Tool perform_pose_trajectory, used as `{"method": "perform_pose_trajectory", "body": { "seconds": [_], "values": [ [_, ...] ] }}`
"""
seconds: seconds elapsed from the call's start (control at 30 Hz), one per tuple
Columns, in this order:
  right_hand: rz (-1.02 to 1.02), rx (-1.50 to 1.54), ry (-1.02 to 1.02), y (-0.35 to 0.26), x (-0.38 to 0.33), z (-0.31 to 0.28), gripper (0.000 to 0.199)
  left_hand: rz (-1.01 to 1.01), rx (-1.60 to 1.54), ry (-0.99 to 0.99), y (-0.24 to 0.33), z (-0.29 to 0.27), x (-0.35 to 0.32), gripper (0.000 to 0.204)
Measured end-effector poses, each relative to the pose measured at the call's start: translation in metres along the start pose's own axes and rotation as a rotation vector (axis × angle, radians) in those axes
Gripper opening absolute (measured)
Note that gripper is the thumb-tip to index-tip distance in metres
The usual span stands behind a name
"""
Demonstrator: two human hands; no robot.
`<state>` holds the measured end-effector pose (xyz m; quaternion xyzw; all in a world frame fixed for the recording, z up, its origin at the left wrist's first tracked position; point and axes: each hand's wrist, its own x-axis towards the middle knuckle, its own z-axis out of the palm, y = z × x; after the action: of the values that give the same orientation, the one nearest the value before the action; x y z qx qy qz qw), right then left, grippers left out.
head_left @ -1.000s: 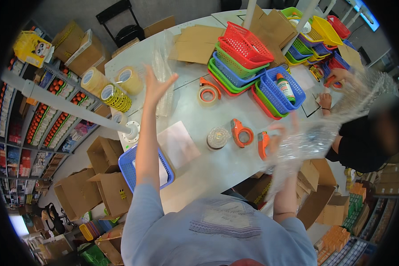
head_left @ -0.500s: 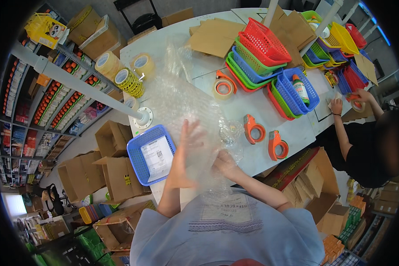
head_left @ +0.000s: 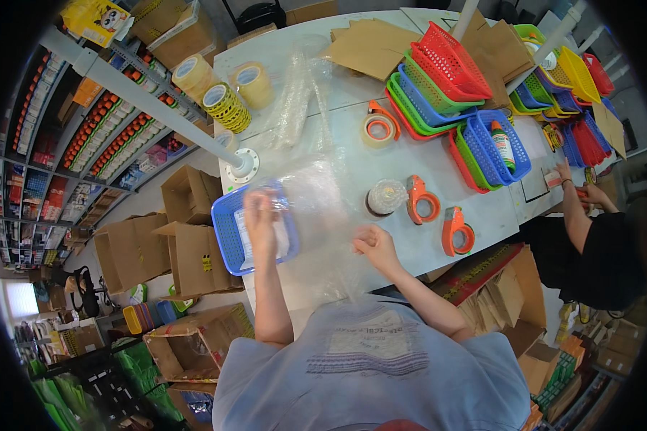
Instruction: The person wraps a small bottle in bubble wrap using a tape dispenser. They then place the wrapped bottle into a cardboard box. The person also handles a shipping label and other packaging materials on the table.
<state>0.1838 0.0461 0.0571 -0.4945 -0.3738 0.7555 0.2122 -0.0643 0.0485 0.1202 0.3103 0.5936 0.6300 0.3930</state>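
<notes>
A clear sheet of bubble wrap (head_left: pixel 316 194) stretches across the table's near part between my hands. My left hand (head_left: pixel 261 219), smeared by motion, is over the blue basket (head_left: pixel 223 233) at the sheet's left side; whether it grips the film I cannot tell. Inside that basket lies a white printed paper (head_left: pixel 284 233), partly covered by my hand. My right hand (head_left: pixel 376 248) is closed, thumb and fingers pinched at the film's right edge. Just beyond it stands a round, jar-like thing wrapped in bubble wrap (head_left: pixel 386 197), apart from the hand.
Orange tape dispensers (head_left: pixel 423 201) lie to the right. Stacked coloured baskets (head_left: pixel 446 72) stand behind them, a bottle (head_left: pixel 502 147) in one. Tape rolls (head_left: pixel 226 108) and a white post (head_left: pixel 241 165) are at left. Open cartons (head_left: pixel 133 248) flank the table. A co-worker's hands (head_left: pixel 575 187) work far right.
My left hand has moved left over the blue basket, and the sheet has spread leftward. The wrapped round thing now stands uncovered by the sheet. My right hand has shifted slightly right.
</notes>
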Motion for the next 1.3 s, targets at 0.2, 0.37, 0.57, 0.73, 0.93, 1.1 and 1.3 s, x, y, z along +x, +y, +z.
{"method": "perform_pose_trajectory", "body": {
  "seconds": [0.2,0.37,0.57,0.73,0.93,1.1,1.3],
  "values": [
    [-1.018,-0.666,0.126,-0.010,-0.054,0.052,0.077,-0.008,-0.379,0.360,0.000,0.013,-0.019,0.009],
    [-0.654,-0.488,0.155,0.009,-0.006,0.082,0.068,-0.217,-0.763,0.315,0.016,0.091,-0.075,0.019],
    [-0.037,0.008,-0.325,0.061,0.037,0.001,0.039,0.582,0.641,0.036,-0.029,0.113,0.020,0.017],
    [-0.078,-0.329,0.155,0.088,0.018,-0.063,0.061,0.129,0.949,-0.422,-0.155,0.118,0.109,0.039],
    [-0.787,-0.610,0.544,0.018,0.061,-0.086,0.094,0.470,0.917,-0.398,-0.197,0.079,0.008,0.052],
    [-0.650,-0.534,0.394,0.011,0.107,-0.078,0.086,0.282,1.153,-0.611,-0.202,0.033,-0.100,0.070],
    [-0.789,-0.250,0.639,-0.027,0.042,-0.058,0.063,0.243,1.219,-0.701,-0.200,0.036,-0.135,0.088]
  ]
}}
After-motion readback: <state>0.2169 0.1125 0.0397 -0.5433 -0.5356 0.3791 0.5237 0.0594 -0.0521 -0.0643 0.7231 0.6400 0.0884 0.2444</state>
